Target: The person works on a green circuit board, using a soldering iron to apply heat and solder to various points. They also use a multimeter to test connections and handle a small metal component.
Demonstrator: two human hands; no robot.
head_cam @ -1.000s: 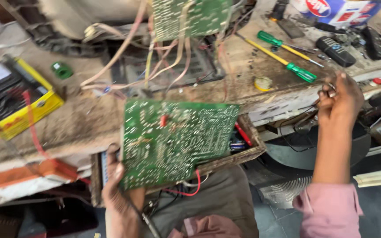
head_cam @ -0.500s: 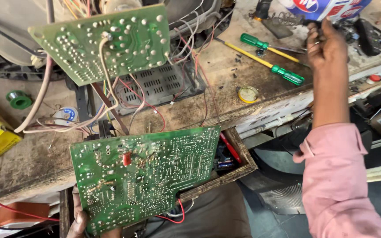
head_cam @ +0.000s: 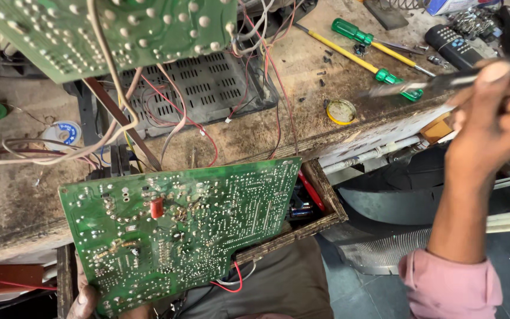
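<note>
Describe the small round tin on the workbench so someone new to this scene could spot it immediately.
Start at the worn wooden workbench and follow its front edge rightward, past the black vented casing. The round tin lies open near that edge, just left of the green-handled screwdrivers. It is the only yellow-rimmed disc there, shallow and grimy inside.

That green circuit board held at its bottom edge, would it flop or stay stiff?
The circuit board probably stays stiff: gripped only at its lower corner by the left hand, it shows no sag. Likely light for its size. Its attached red wire could tug or snag.
</note>
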